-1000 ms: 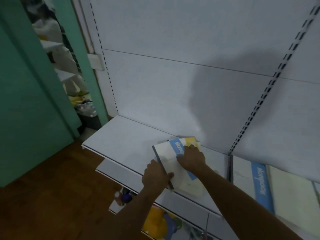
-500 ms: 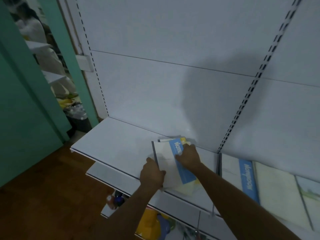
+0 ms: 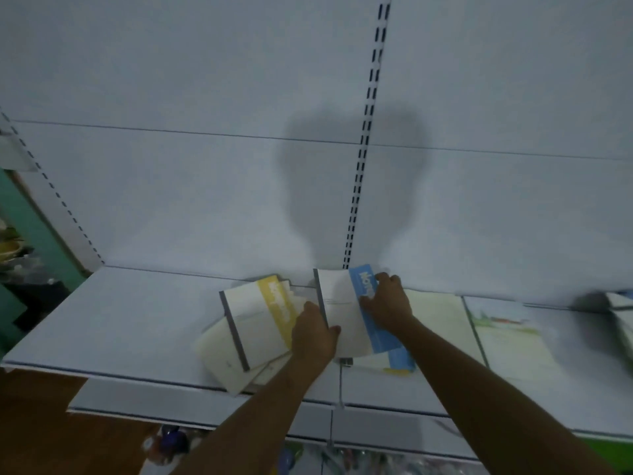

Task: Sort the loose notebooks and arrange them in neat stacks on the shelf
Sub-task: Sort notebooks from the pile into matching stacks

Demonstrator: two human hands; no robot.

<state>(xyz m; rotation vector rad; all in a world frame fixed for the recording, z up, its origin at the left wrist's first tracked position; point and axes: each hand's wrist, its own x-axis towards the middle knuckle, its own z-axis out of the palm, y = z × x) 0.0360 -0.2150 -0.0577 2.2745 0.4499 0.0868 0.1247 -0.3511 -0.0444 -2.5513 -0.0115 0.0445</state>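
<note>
Where white shelf [image 3: 102, 323] meets white back panel [image 3: 171, 183] | wooden floor [image 3: 34, 440] below

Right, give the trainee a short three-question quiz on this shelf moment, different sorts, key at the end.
1. True or false: the yellow-banded notebook lies to the left of the blue-banded notebook on the shelf.
2. Multiple choice: the right hand rests on
A. the yellow-banded notebook
B. the blue-banded notebook
C. the bare shelf
3. Fill in: the left hand has its grip on the ____ edge of the blue-banded notebook.

Key
1. True.
2. B: its fingers lie over the blue band.
3. Left, at the dark spine.
</note>
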